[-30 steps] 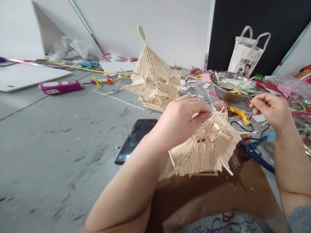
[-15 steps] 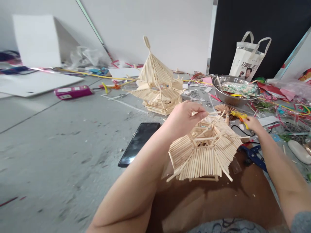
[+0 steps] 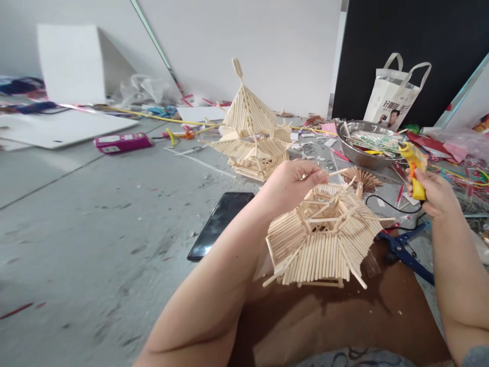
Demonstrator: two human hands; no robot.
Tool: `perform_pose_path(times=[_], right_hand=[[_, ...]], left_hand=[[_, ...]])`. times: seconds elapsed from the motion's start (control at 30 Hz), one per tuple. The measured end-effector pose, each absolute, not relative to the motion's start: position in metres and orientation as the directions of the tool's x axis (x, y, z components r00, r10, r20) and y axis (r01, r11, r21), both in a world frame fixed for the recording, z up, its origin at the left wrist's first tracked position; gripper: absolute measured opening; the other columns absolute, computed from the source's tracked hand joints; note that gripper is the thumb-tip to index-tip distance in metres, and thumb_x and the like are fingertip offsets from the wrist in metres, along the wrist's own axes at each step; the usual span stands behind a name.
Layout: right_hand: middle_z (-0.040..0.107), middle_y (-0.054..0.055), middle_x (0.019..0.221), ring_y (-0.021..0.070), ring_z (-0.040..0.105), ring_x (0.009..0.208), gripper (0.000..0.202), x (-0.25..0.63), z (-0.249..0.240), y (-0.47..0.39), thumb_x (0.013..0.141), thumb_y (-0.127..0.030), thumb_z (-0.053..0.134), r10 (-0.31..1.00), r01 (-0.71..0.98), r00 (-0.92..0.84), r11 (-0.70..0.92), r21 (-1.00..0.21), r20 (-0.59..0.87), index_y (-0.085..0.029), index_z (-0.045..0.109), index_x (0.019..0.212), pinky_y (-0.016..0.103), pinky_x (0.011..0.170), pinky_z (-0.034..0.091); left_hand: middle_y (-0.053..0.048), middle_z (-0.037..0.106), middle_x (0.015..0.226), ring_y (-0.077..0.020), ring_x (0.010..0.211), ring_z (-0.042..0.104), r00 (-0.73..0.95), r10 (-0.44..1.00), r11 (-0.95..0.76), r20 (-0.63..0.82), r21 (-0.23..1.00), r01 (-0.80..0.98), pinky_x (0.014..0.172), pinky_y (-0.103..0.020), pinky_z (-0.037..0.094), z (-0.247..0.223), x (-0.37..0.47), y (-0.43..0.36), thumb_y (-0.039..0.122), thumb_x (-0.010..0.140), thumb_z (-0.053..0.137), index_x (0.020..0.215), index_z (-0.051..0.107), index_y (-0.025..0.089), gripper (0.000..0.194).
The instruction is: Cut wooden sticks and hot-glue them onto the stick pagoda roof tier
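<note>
Between my arms stands a wooden-stick model (image 3: 317,260) with a flared, many-sided roof tier and an open frame on top. My left hand (image 3: 298,183) pinches a thin wooden stick (image 3: 338,172) just above the model's far left part. Off to the right, my right hand (image 3: 433,191) is wrapped round the handle of a yellow glue gun (image 3: 414,159), whose nozzle points up and left. The gun is apart from the model. A taller stick pagoda (image 3: 250,127) with a pointed roof stands behind.
A black phone (image 3: 219,224) lies left of the model. Blue pliers (image 3: 407,252) lie to its right. Behind are a metal bowl (image 3: 369,158) of sticks, a folded paper fan (image 3: 359,178), a white bag (image 3: 389,99) and a magenta pack (image 3: 122,142).
My right hand has lifted the yellow glue gun and moved it right, away from the fan. My left hand stays near the model's top with the stick. The view has shifted slightly.
</note>
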State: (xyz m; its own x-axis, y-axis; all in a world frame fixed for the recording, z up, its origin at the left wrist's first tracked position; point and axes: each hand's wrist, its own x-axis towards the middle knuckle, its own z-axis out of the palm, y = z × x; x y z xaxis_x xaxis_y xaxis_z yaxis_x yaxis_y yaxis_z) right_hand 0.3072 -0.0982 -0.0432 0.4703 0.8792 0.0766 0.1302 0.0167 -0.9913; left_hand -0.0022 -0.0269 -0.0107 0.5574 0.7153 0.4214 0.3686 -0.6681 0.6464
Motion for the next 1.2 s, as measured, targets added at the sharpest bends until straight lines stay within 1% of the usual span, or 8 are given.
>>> perform_pose_path(times=[0.1, 0.23, 0.33, 0.4, 0.53, 0.63, 0.93, 1.2], right_hand=[[0.054, 0.0, 0.069, 0.0099, 0.052, 0.054, 0.014, 0.289, -0.034, -0.111, 0.07, -0.03, 0.066, 0.937, 0.026, 0.344, 0.053, -0.998, 0.058, -0.02, 0.058, 0.075, 0.026, 0.05, 0.043], [0.062, 0.002, 0.071, 0.0117, 0.054, 0.05, 0.01, 0.264, -0.03, -0.124, 0.069, -0.025, 0.065, 0.948, 0.16, 0.235, 0.181, -0.97, 0.215, -0.02, 0.062, 0.077, 0.028, 0.049, 0.044], [0.064, 0.002, 0.075, 0.0096, 0.051, 0.044, 0.012, 0.252, -0.03, -0.13, 0.068, -0.027, 0.066, 0.935, 0.234, 0.209, 0.236, -0.943, 0.286, -0.021, 0.063, 0.077, 0.028, 0.045, 0.043], [0.065, 0.002, 0.079, 0.0082, 0.048, 0.041, 0.016, 0.249, -0.031, -0.131, 0.066, -0.032, 0.068, 0.943, 0.239, 0.193, 0.223, -0.945, 0.272, -0.021, 0.063, 0.077, 0.027, 0.039, 0.04], [0.064, 0.003, 0.069, 0.0088, 0.045, 0.038, 0.028, 0.251, -0.036, -0.133, 0.062, -0.045, 0.07, 0.961, 0.256, 0.145, 0.194, -0.947, 0.236, -0.02, 0.062, 0.072, 0.027, 0.035, 0.036], [0.064, 0.003, 0.066, 0.0087, 0.045, 0.037, 0.033, 0.252, -0.038, -0.134, 0.062, -0.05, 0.069, 0.965, 0.256, 0.136, 0.183, -0.949, 0.223, -0.02, 0.061, 0.071, 0.026, 0.034, 0.035], [0.06, 0.001, 0.06, 0.0074, 0.042, 0.036, 0.034, 0.248, -0.04, -0.134, 0.064, -0.053, 0.067, 0.967, 0.216, 0.096, 0.212, -0.953, 0.237, -0.019, 0.061, 0.068, 0.024, 0.034, 0.032], [0.058, 0.0, 0.058, 0.0074, 0.041, 0.036, 0.036, 0.247, -0.039, -0.134, 0.063, -0.056, 0.066, 0.971, 0.256, 0.107, 0.183, -0.949, 0.216, -0.02, 0.059, 0.066, 0.025, 0.034, 0.032]], left_hand=[[0.002, 0.054, 0.057, -0.0093, 0.056, 0.046, 0.562, 0.71, -0.674, 0.424, 0.641, 0.367, 0.055, -0.021, 0.037, -0.011, -0.002, -0.028, 0.03, 0.082, 0.045, 0.067, 0.063, 0.015, 0.028], [0.0, 0.061, 0.064, -0.0095, 0.061, 0.052, 0.577, 0.691, -0.688, 0.436, 0.643, 0.338, 0.06, -0.021, 0.04, -0.01, 0.0, -0.029, 0.029, 0.082, 0.047, 0.068, 0.062, 0.014, 0.025], [0.0, 0.062, 0.066, -0.0092, 0.062, 0.053, 0.591, 0.678, -0.697, 0.437, 0.637, 0.33, 0.062, -0.021, 0.041, -0.009, 0.001, -0.03, 0.026, 0.082, 0.047, 0.067, 0.062, 0.014, 0.024], [0.0, 0.063, 0.066, -0.0091, 0.063, 0.054, 0.596, 0.674, -0.701, 0.437, 0.634, 0.328, 0.062, -0.021, 0.041, -0.009, 0.001, -0.03, 0.025, 0.082, 0.046, 0.067, 0.061, 0.014, 0.024], [-0.001, 0.063, 0.068, -0.0094, 0.064, 0.055, 0.606, 0.666, -0.71, 0.436, 0.621, 0.332, 0.062, -0.021, 0.042, -0.009, 0.001, -0.03, 0.026, 0.082, 0.046, 0.068, 0.061, 0.015, 0.023], [-0.001, 0.064, 0.069, -0.0099, 0.065, 0.055, 0.611, 0.659, -0.719, 0.439, 0.605, 0.342, 0.062, -0.022, 0.042, -0.01, 0.002, -0.029, 0.027, 0.082, 0.046, 0.069, 0.062, 0.016, 0.024], [-0.001, 0.062, 0.067, -0.0093, 0.061, 0.052, 0.622, 0.639, -0.738, 0.452, 0.588, 0.331, 0.063, -0.023, 0.041, -0.012, 0.002, -0.028, 0.026, 0.083, 0.046, 0.068, 0.061, 0.015, 0.024], [-0.001, 0.062, 0.066, -0.0098, 0.062, 0.052, 0.631, 0.634, -0.744, 0.447, 0.575, 0.339, 0.063, -0.023, 0.041, -0.01, 0.003, -0.03, 0.026, 0.083, 0.046, 0.067, 0.061, 0.015, 0.025]])
